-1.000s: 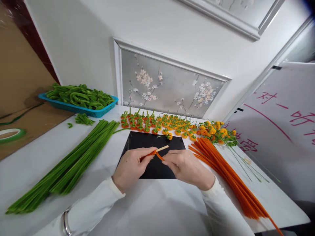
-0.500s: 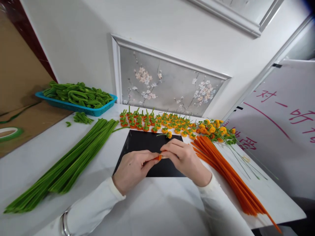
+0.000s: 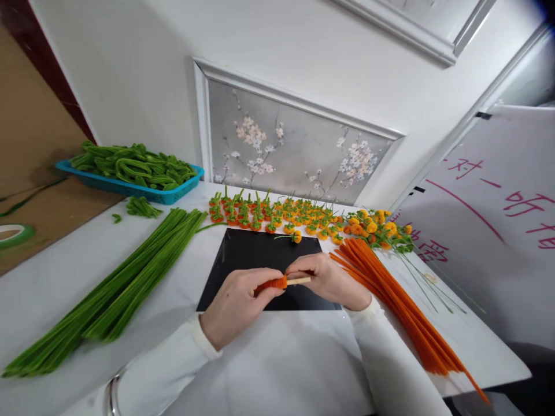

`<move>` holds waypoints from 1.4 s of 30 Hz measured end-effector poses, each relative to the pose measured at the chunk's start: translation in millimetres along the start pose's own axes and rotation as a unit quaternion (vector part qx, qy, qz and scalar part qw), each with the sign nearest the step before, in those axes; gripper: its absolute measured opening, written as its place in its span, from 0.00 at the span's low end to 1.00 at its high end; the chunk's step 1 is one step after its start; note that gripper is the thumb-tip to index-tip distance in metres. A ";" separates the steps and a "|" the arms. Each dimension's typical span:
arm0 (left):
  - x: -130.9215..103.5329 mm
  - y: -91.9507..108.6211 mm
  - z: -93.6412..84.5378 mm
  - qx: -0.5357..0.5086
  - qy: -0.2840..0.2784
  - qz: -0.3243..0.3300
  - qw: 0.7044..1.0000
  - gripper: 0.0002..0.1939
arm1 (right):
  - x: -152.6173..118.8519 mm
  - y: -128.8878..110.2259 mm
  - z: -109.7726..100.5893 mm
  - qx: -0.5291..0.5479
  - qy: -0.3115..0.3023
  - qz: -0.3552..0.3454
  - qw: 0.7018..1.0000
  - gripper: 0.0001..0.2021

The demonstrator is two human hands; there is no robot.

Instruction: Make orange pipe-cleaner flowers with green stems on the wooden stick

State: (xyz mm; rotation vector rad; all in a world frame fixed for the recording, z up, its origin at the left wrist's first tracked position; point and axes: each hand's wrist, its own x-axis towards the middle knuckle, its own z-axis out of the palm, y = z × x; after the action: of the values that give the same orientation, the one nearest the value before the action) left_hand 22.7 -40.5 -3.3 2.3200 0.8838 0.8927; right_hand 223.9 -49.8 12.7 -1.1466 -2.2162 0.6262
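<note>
My left hand (image 3: 243, 300) is closed round a thin pale wooden stick (image 3: 300, 281) wound with an orange pipe cleaner (image 3: 274, 283). The coil lies between its thumb and fingers, and the bare end of the stick points right. My right hand (image 3: 327, 281) is closed too, its fingertips pinching at the coil's right edge, partly hidden behind the stick. Both hands are above a black board (image 3: 234, 254). At the board's back edge lies a small yellow-orange flower (image 3: 296, 237) with a thin stem.
Long green pipe cleaners (image 3: 125, 283) lie left; orange pipe cleaners (image 3: 390, 300) lie right. Rows of small orange and yellow pieces with green tops (image 3: 255, 222) stand behind the board, beside a pile of yellow flowers (image 3: 372, 227). A blue tray (image 3: 173, 196) holds green loops.
The stick's pale end and more of the orange coil now show. My right hand has shifted slightly right and down, its fingers more curled. My left hand stays nearly in place.
</note>
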 end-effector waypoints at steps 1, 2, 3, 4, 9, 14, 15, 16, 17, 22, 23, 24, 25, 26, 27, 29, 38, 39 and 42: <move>-0.1 -0.2 -0.1 -0.007 0.003 -0.007 1.000 0.07 | -0.4 -1.6 0.3 -0.008 -0.005 0.000 1.000 0.06; -0.3 -0.9 0.0 -0.016 0.010 -0.013 1.000 0.08 | -0.8 -3.4 0.7 -0.017 -0.012 0.003 1.000 0.07; -0.5 -2.0 0.2 -0.026 0.018 -0.016 0.999 0.09 | -1.2 -5.0 1.1 -0.024 -0.017 0.010 1.000 0.07; -0.8 -3.2 0.4 -0.034 0.027 -0.018 0.999 0.10 | -1.6 -6.5 1.6 -0.028 -0.023 0.017 0.999 0.08; -1.4 -9.6 0.1 -0.055 0.052 -0.034 0.997 0.11 | -3.7 -10.8 2.9 -0.051 -0.061 0.021 0.997 0.10; 0.5 -15.0 -3.3 -0.061 0.091 -0.059 0.992 0.11 | -7.1 -15.9 4.3 -0.137 -0.059 0.008 0.989 0.13; 1.2 -16.3 -3.7 -0.057 0.101 -0.062 0.991 0.11 | -8.1 -16.8 5.0 -0.161 -0.053 0.008 0.986 0.13; 1.9 -17.6 -3.9 -0.053 0.110 -0.065 0.990 0.11 | -9.0 -17.6 5.7 -0.183 -0.047 0.007 0.982 0.13; 2.7 -19.0 -4.0 -0.046 0.115 -0.067 0.990 0.11 | -10.0 -18.4 6.4 -0.204 -0.042 0.006 0.978 0.13; 4.2 -22.5 -5.1 0.041 0.089 -0.062 0.993 0.12 | -12.0 -25.4 8.2 -0.268 -0.020 -0.019 0.963 0.11; 3.8 -22.3 -5.4 0.061 0.081 -0.061 0.993 0.12 | -11.8 -27.0 8.2 -0.271 -0.012 -0.024 0.962 0.11; 3.2 -21.7 -5.7 0.079 0.073 -0.059 0.992 0.12 | -11.4 -28.2 8.2 -0.272 -0.001 -0.028 0.962 0.10; 2.6 -21.0 -5.9 0.094 0.062 -0.055 0.992 0.12 | -10.8 -29.0 8.1 -0.271 0.012 -0.032 0.962 0.11; 2.0 -20.2 -5.8 0.106 0.052 -0.048 0.992 0.12 | -10.0 -29.2 8.2 -0.267 0.026 -0.036 0.963 0.11; 1.5 -19.4 -5.5 0.114 0.043 -0.038 0.992 0.12 | -9.2 -28.9 8.3 -0.260 0.040 -0.040 0.964 0.11; 0.8 -17.9 -4.4 0.121 0.024 -0.010 0.992 0.12 | -7.0 -26.8 8.8 -0.236 0.068 -0.049 0.968 0.11; 0.2 -14.0 -0.6 0.152 -0.044 0.020 0.987 0.10 | 4.8 -12.2 7.9 -0.089 0.163 -0.048 0.981 0.09; -0.2 -13.4 -0.4 0.152 -0.044 0.021 0.987 0.10 | 5.4 -10.2 7.3 -0.080 0.167 -0.040 0.982 0.09; -1.1 -11.2 0.8 0.145 -0.038 0.024 0.988 0.10 | 5.8 -3.6 5.5 -0.056 0.152 -0.002 0.987 0.10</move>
State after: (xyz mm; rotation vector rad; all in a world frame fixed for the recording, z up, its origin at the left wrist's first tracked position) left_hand 18.2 -33.9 -11.4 2.6146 0.9849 0.7287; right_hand 215.5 -47.7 12.5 -1.2062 -2.0105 0.3024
